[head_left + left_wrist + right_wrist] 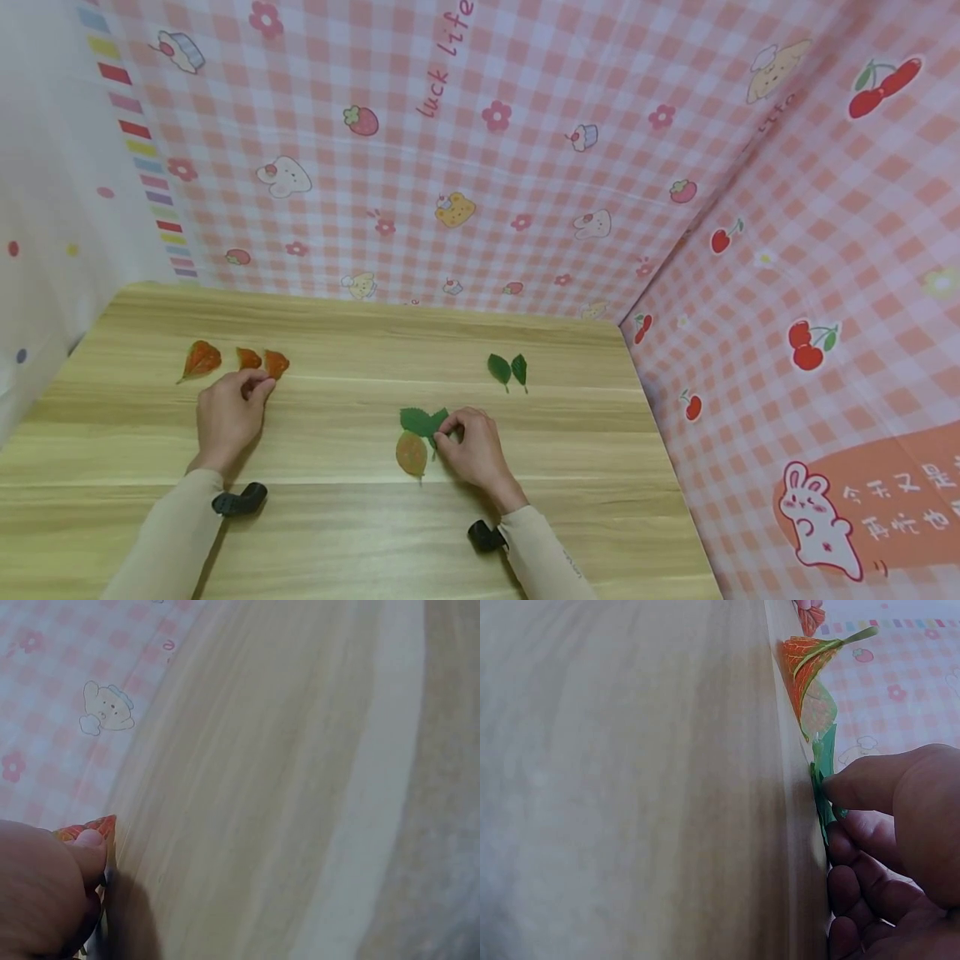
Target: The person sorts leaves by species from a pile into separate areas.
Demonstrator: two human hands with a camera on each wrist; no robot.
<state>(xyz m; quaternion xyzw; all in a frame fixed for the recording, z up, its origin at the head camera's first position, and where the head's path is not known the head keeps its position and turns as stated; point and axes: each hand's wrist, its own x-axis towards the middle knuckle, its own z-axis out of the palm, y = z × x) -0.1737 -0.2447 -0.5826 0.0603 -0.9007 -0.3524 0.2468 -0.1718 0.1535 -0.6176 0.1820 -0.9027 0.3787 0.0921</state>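
My left hand point(231, 417) pinches an orange leaf point(277, 362) between thumb and finger; the left wrist view shows part of this red-orange leaf point(101, 823) above the thumb. Two more orange leaves, a larger one point(202, 359) and a small one point(248, 357), lie to its left. At the middle of the table, my right hand point(474, 450) pinches a green leaf point(438, 421), partly hidden by the fingers. Beside it and overlapping are another toothed green leaf point(414, 421) and a yellow-orange leaf point(411, 454).
Two dark green leaves point(498, 368) lie toward the back right of the wooden table point(345, 533). Pink checked cloth point(420, 167) stands along the back and right edges, and whitish cloth point(52, 208) on the left. Each wrist bears a black device point(242, 500).
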